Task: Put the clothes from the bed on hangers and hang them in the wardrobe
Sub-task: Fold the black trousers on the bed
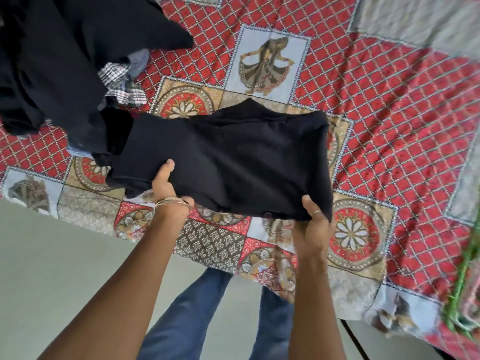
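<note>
Your jeans (181, 315) show below both forearms, over the pale floor (52, 268). Your left hand (165, 184) grips the near edge of the black garment (228, 162), thumb on top, fingers curled out of sight under the cloth; bangles (171, 202) sit at that wrist. Your right hand (313, 229) pinches the garment's near right corner, thumb on top, the rest of the fingers hidden beneath. You hold the garment stretched between both hands above the bed (389, 126). More clothes (65, 61), black and checked, lie piled on the bed's far left, touching the held garment.
</note>
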